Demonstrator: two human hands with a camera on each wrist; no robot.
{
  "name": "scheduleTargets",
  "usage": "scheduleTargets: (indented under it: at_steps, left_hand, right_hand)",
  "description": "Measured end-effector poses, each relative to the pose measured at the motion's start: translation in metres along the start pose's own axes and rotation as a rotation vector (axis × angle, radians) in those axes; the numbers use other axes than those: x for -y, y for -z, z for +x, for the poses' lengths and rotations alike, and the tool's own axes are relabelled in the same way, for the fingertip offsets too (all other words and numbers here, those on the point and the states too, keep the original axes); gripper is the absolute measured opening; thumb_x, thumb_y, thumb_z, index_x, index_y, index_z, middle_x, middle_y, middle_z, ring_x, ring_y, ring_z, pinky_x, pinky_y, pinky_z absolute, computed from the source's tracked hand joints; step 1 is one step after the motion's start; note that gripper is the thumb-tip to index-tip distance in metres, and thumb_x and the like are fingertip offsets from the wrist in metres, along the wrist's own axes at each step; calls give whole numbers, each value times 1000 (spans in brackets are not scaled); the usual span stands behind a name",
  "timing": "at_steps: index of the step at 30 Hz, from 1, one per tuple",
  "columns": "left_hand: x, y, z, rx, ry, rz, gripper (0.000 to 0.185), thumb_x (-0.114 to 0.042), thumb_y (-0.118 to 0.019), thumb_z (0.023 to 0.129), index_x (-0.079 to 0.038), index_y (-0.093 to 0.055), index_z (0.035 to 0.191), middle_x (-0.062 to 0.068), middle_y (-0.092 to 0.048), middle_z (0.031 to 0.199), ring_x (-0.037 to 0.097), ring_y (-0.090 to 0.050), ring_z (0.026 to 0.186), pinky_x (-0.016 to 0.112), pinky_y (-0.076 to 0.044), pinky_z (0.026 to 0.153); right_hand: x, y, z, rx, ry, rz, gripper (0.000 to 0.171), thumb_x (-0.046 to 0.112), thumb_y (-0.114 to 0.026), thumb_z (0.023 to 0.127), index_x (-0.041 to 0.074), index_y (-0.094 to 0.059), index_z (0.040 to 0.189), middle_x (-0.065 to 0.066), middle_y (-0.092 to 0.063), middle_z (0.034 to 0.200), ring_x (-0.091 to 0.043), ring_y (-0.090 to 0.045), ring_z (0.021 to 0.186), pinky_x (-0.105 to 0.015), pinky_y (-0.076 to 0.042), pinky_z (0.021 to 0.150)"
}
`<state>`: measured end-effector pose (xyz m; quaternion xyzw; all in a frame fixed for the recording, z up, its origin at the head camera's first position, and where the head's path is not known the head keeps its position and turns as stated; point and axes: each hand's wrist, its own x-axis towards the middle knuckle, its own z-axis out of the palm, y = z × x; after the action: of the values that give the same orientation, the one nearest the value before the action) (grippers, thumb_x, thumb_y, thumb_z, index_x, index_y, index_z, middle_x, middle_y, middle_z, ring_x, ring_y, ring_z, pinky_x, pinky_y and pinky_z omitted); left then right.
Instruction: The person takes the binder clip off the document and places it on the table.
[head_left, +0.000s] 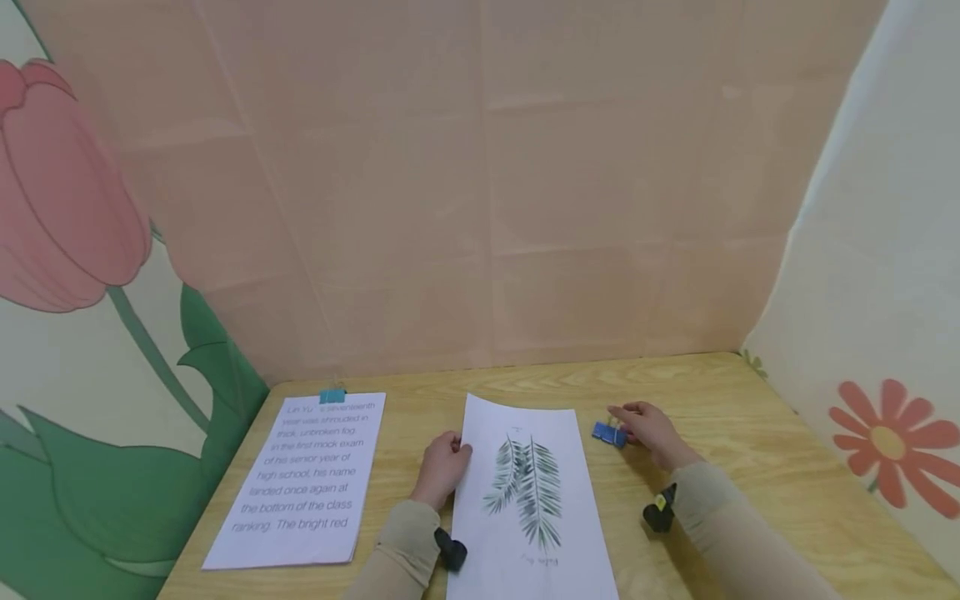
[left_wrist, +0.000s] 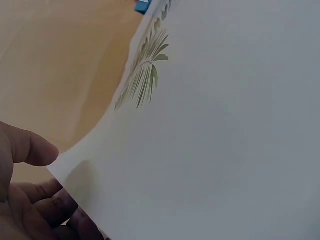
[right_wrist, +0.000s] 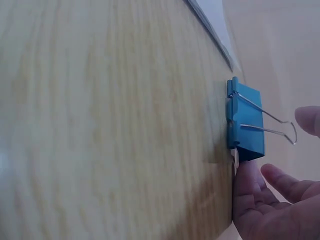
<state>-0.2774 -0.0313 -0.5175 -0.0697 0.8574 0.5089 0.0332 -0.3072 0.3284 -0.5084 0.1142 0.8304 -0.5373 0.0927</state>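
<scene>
Two hands: extended over the wood-grain table (head_left: pixel 412 408), each ending a beige sleeve (head_left: pixel 401 542) with a black device (head_left: pixel 451 551) worn at the wrist.
Left hand (head_left: pixel 441 471): placed at the left edge of the palm-leaf sheet (head_left: pixel 536 492), which is pinched between thumb and bent fingers.
Right hand (head_left: pixel 654 433): set at the blue binder clip (head_left: pixel 609 434); thumb and fingers are held apart about it, and a gap is left between thumb tip and wire handle (right_wrist: pixel 270 132).
Palm-leaf sheet: laid mid-table, printed with green fronds, its far left corner bent upward.
Blue binder clip: stood on the table, just beside the sheet's right edge.
Text pages (head_left: pixel 307 475): placed on the left side, held at the far edge by a teal clip (head_left: pixel 332 396).
Backdrop (head_left: pixel 487 183): hung in pink behind the table, flanked by a painted tulip (head_left: pixel 75 192) and a red flower (head_left: pixel 888 443).
</scene>
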Motion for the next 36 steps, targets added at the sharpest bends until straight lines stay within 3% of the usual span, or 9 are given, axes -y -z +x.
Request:
scheduleTargets:
  at_steps: [10, 15, 20, 27, 36]
  left_hand:
    - [-2, 5, -2, 20, -4, 17, 28, -14, -60, 98, 5, -64, 118, 13, -60, 102, 28, -56, 94, 46, -51, 85]
    - [0, 5, -2, 16, -11, 22, 36, -12, -60, 99, 8, -62, 128, 18, -64, 114, 32, -61, 107, 53, -50, 97]
    - [1, 6, -3, 10, 7, 18, 39, -14, -61, 99, 9, -61, 131, 20, -64, 117, 33, -61, 110, 54, -49, 99]
    - [0, 7, -5, 14, 34, 17, 44, -16, -61, 99, 8, -57, 136, 22, -62, 125, 36, -59, 116, 55, -48, 102]
    - [-1, 11, -5, 19, 9, 7, 53, -16, -62, 98, 8, -50, 143, 25, -59, 131, 41, -55, 124, 56, -45, 104]
  right_hand:
    - [3, -3, -2, -27, 6, -1, 70, 38, -53, 107, -16, -33, 147, -37, -48, 138, -45, -53, 122, -51, -47, 103]
    - [1, -6, -1, -36, 51, -12, 54, 31, -54, 108, -12, -45, 139, -33, -54, 133, -37, -58, 113, -47, -52, 97]
    - [3, -8, -2, -43, 79, -22, 40, 25, -53, 108, -11, -53, 127, -27, -59, 126, -30, -58, 105, -42, -52, 90]
    - [4, -7, -4, -26, 58, -25, 49, 30, -52, 109, -13, -49, 133, -29, -58, 128, -34, -57, 110, -50, -50, 98]
    - [-3, -5, -3, -37, 46, 7, 60, 34, -51, 109, -15, -40, 141, -34, -49, 137, -39, -54, 117, -49, -50, 99]
